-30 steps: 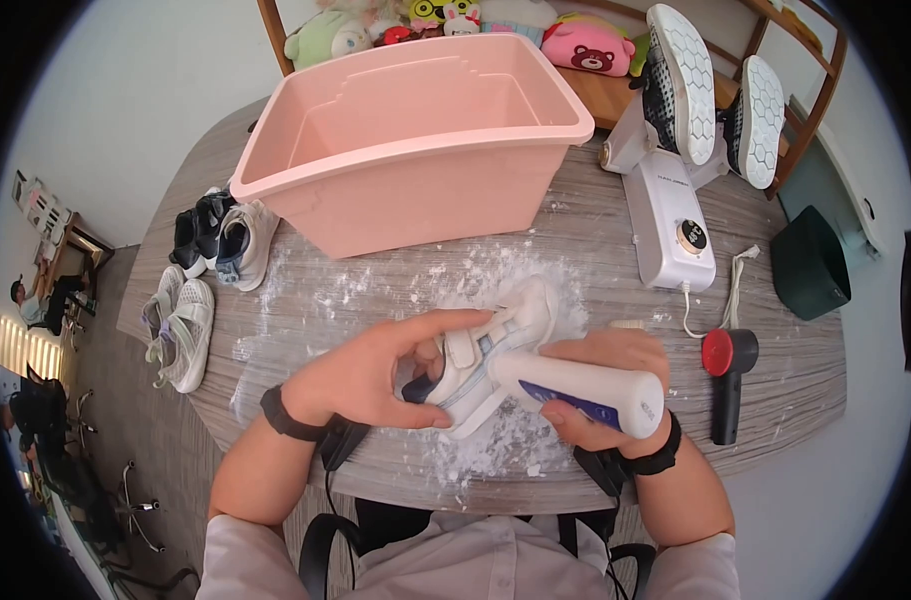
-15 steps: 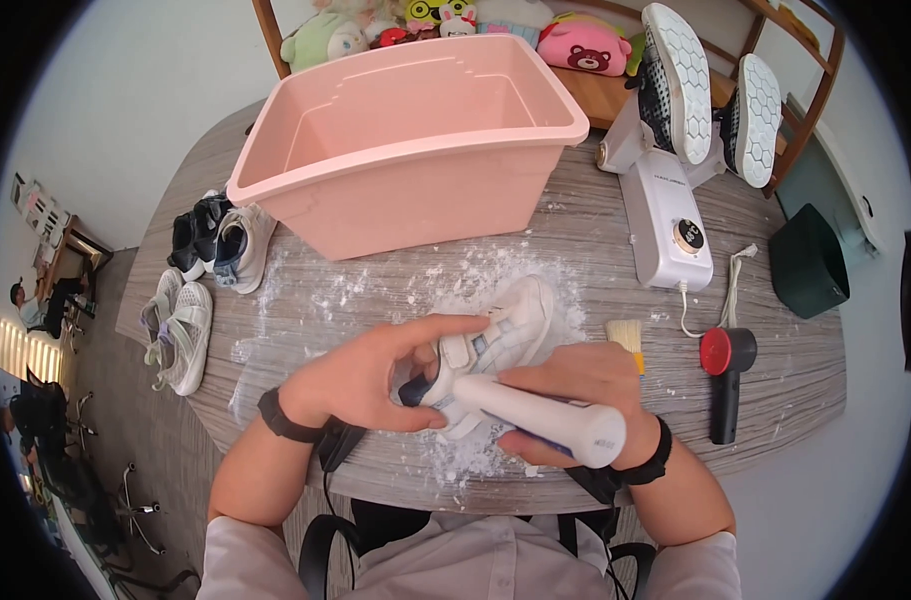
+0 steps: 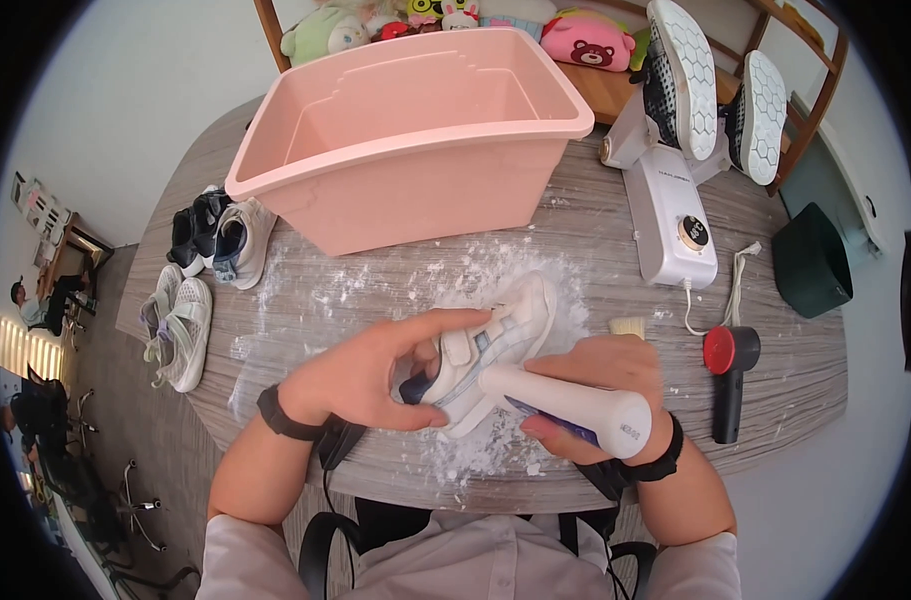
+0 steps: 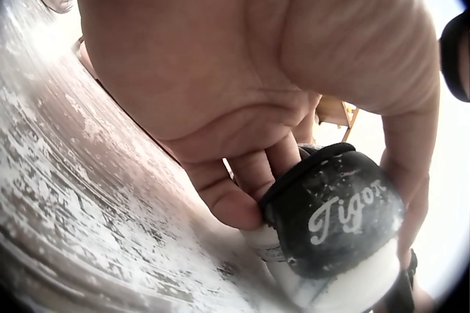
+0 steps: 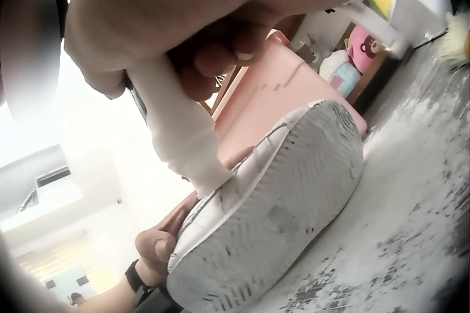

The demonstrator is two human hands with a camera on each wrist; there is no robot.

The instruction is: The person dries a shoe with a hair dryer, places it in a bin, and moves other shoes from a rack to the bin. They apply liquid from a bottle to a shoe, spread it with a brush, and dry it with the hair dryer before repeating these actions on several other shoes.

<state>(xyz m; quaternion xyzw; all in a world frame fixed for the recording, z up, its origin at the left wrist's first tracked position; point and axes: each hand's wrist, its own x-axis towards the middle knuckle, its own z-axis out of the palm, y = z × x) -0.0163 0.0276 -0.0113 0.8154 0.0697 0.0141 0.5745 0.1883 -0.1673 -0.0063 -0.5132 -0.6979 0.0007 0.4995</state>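
Note:
A small white sneaker [image 3: 527,305] with a strap is tilted on its side amid white powder on the table. My left hand [image 3: 350,375] grips it around the ankle opening, fingers on one side and thumb on the other. In the left wrist view its dark heel [image 4: 341,210] has white lettering. My right hand [image 3: 615,365] holds a white bottle [image 3: 575,402] with a blue label, tipped toward the shoe. In the right wrist view the bottle's narrow head [image 5: 192,148] meets the shoe's upper side, just above the grooved sole [image 5: 283,206].
Behind the shoe stands a pink bin [image 3: 425,195]. Other shoes [image 3: 190,330] sit at the left. At the right are a white shoe dryer [image 3: 672,225] bearing two shoes, a brush [image 3: 627,327] partly behind my right hand, a black-and-red handheld device [image 3: 728,385] and a dark green bin [image 3: 813,260].
The bottle shifted left toward the shoe's heel, then partway back right along its side. The brush came into fuller view and is partly covered again. My left hand keeps its hold.

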